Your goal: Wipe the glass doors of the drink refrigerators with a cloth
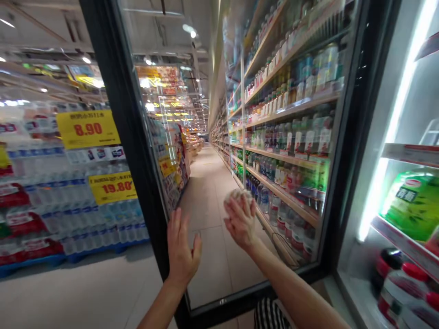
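Observation:
An open glass cooler door (224, 297) with a black frame stands in front of me. My right hand (242, 221) lies on a crumpled pale cloth (236, 195), pressing it to the glass around the middle of the pane. My left hand (183, 251) has its fingers stretched out at the pane's left side, close to the black upright. It holds nothing; whether the palm touches the glass I cannot tell. Bottled drinks on shelves (284, 164) show in the glass to the right of the cloth.
At the right, the lit cooler holds a green bag (411, 203) on a shelf and red-capped bottles (399, 288) below. Stacked packs of bottled water (78, 233) with yellow price signs (88, 129) stand at the left. Striped fabric (269, 314) shows at the bottom.

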`<state>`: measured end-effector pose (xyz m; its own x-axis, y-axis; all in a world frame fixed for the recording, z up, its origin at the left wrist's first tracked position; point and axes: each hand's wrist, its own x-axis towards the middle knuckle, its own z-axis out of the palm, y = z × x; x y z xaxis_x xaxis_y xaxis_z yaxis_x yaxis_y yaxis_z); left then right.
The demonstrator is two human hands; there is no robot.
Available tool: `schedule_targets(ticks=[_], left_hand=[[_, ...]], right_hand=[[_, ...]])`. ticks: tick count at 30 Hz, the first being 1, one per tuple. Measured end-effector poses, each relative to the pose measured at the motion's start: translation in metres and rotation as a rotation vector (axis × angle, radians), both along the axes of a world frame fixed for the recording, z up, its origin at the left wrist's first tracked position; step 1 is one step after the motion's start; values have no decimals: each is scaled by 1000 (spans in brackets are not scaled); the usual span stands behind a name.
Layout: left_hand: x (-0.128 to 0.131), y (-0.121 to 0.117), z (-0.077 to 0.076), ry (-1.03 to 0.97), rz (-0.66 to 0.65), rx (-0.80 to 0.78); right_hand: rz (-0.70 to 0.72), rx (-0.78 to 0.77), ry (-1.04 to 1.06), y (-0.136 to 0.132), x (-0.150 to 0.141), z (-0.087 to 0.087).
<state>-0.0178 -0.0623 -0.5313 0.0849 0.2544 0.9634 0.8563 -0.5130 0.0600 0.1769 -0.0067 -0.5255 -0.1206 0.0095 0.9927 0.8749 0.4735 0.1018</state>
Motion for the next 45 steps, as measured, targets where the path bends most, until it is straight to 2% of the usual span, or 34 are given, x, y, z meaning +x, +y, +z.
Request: schedule_targets(ticks=[2, 5, 7, 9, 12, 14, 16, 19, 21, 24, 26, 28, 30, 32, 34, 37, 39, 42, 43, 45], left_hand=[[-5, -6, 7, -60, -40, -4], [-11, -14, 12, -79, -89, 23], [-14, -18, 11, -78, -101, 40], [-16, -21, 9, -76, -95, 38], [-20, -23, 8, -72, -85, 24], [-25, -25, 10, -72, -72, 25], [-31, -27, 13, -76, -49, 38], [-35, -29, 20, -112, -21, 60], [-35, -28, 24, -129, -18, 67], [-32, -26, 29, -113, -25, 72], [-30, -23, 33, -87, -29, 78], [-27, -20, 38, -71, -30, 86], [-24, -18, 43, -60, -31, 102], [-20, -16, 49, -63, -33, 113], [-17, -15, 53, -63, -35, 116], [-13, -11, 59, -52, -34, 113], [-9, -6, 63, -23, -49, 118], [1, 7, 72, 40, -29, 129], [6, 12, 74, 64, -6, 134], [14, 23, 77, 112, 40, 148]], right_hand=[[77, 43, -67, -1, -20, 10], [36, 78, 182, 6, -33, 42], [3, 66, 220, 7, -41, 55], [40, 56, 14, 2, -54, 46], [153, 91, -467, -12, -77, 9], [187, 130, -594, -15, -90, -4], [162, 115, -511, -13, -98, 4], [78, 69, -160, -7, -102, 33], [65, 61, -83, -6, -101, 40], [117, 114, -356, -10, -94, 29], [122, 137, -484, -11, -91, 31], [81, 117, -379, -8, -90, 48], [19, 61, -155, -5, -92, 71], [-7, 30, -61, -5, -93, 84], [14, 27, -214, -7, -88, 78], [56, 75, -485, -7, -65, 61], [12, 74, -381, -3, -46, 62], [-103, 44, 41, 4, -25, 78], [-118, 38, 110, 6, -20, 81], [-101, 45, 20, 8, -8, 77]])
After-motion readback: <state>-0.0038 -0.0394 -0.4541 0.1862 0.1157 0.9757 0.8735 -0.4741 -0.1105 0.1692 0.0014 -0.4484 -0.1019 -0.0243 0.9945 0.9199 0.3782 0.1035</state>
